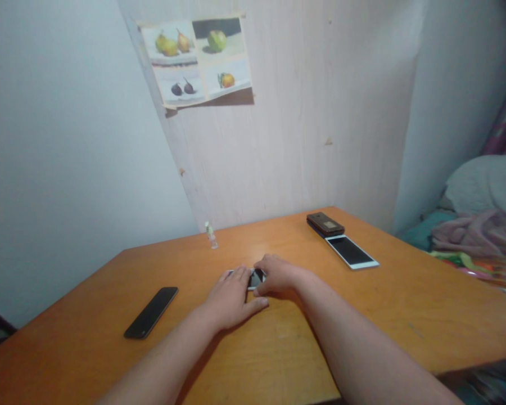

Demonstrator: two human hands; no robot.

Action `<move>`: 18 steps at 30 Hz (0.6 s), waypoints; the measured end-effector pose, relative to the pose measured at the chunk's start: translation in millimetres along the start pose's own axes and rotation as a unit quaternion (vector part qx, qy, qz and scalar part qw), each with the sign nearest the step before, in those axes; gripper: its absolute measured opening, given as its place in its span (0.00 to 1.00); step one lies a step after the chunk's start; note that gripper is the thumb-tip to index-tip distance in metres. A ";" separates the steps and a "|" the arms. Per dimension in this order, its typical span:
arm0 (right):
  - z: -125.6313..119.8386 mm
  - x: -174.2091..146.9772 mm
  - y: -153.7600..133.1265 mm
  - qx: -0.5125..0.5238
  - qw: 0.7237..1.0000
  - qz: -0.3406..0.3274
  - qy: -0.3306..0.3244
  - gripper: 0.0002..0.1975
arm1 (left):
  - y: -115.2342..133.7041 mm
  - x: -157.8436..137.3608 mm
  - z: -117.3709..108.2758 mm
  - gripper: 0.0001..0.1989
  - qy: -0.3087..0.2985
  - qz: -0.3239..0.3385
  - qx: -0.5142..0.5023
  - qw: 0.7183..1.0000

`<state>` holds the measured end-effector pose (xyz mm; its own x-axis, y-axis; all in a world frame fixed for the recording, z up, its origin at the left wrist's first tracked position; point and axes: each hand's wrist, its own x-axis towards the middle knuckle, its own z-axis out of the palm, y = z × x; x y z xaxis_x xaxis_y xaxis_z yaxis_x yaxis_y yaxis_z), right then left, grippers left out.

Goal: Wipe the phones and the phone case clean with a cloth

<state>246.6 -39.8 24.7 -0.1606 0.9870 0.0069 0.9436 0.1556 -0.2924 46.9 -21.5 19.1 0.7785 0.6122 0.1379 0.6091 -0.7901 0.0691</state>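
Note:
A white phone with a dark screen lies crosswise on the table in front of me, mostly covered by my hands. Over its left part my left hand rests flat, fingers stretched out and thumb pointing right. At the other end my right hand grips the phone, with the fingers at its far edge and the thumb at its near edge. To the left of my hands lies a black phone, screen up.
Back right on the wooden table are a white tablet-like device and a brown phone-like case touching it. A small clear bottle stands near the wall. Fruit pictures hang above. Bedding lies beyond the right edge.

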 end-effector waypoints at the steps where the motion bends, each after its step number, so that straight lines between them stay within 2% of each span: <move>1: -1.4 -0.3 1.7 -0.002 1.000 0.004 -0.005 0.33 | -0.5 -0.3 0.6 0.46 0.003 0.001 0.000 1.000; 3: -5.7 -1.8 4.0 -0.009 1.000 0.014 -0.023 0.34 | -1.7 -2.9 1.2 0.47 0.003 -0.001 -0.001 1.000; 8: -18.4 -8.8 1.5 -0.006 0.998 0.012 -0.061 0.26 | 1.2 -12.0 -1.0 0.48 -0.008 -0.008 -0.007 1.000; 13: -22.8 -12.9 -3.5 0.003 0.998 0.012 -0.065 0.23 | 13.8 -25.4 -7.1 0.47 -0.029 0.044 -0.016 0.998; 18: -22.1 -12.2 -2.2 0.016 0.997 0.022 -0.066 0.22 | 14.1 -10.4 -8.9 0.43 -0.029 0.033 -0.019 0.999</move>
<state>252.9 -51.3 46.4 -0.1589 0.9783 -0.1326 0.9412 0.1096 -0.3195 46.1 -39.2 27.4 0.8253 0.5583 0.0853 0.5505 -0.8289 0.0997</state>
